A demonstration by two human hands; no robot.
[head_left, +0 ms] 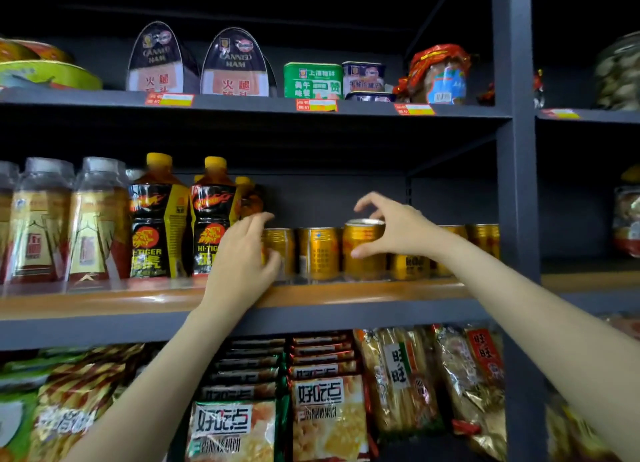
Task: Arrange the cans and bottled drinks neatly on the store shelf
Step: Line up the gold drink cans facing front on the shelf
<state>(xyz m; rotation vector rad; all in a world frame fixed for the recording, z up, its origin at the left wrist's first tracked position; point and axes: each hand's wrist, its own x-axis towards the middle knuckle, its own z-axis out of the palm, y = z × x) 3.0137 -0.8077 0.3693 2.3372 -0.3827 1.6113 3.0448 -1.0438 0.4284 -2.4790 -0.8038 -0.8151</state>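
Observation:
Several gold drink cans stand in a row on the middle shelf (363, 296). My left hand (242, 257) wraps the leftmost gold can (282, 245), thumb across its front and fingers over its top. A second can (318, 253) stands free beside it. My right hand (391, 231) arches over a third can (363, 253) at the shelf front. Its fingers are spread, its thumb touches the can's side, and the can rests on the shelf. More gold cans (408, 265) lie behind my right wrist. Two black Hi-Tiger bottles (156, 222) with yellow caps stand left of the cans.
Clear-wrapped tea bottles (45, 226) fill the shelf's left end. Canned ham and tins (313, 80) sit on the shelf above, snack bags (329, 409) below. A dark upright post (519, 184) bounds the bay on the right. The space behind and above the cans is open.

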